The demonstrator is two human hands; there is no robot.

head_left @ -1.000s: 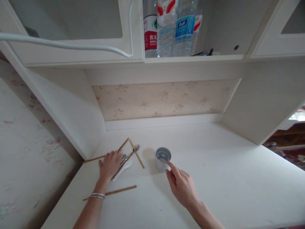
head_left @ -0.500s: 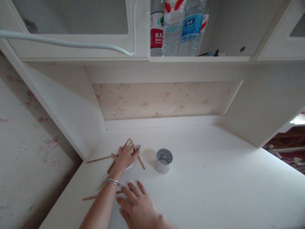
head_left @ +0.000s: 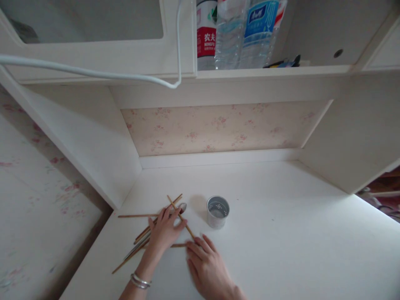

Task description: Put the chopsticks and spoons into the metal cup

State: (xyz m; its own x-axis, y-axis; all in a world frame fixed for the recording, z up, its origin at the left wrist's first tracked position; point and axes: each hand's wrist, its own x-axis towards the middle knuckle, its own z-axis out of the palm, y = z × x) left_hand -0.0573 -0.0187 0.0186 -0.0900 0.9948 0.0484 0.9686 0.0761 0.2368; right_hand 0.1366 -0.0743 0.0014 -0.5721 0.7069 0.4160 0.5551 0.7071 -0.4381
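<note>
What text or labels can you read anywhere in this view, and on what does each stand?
"农夫" with small Latin letters beneath, seemingly "NONGFU", only partly legible: red label of the clear plastic bottle on the upper shelf.
White characters on the blue label of the clear plastic water bottle beside it: too blurred to read.
The perforated grey metal cup, wooden chopsticks and white desk: no text.

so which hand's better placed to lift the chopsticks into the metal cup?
Probably left. The left hand already lies on the chopsticks and spoons. The right hand only touches one chopstick end with its fingertips, though it is on the metal cup side.
</note>
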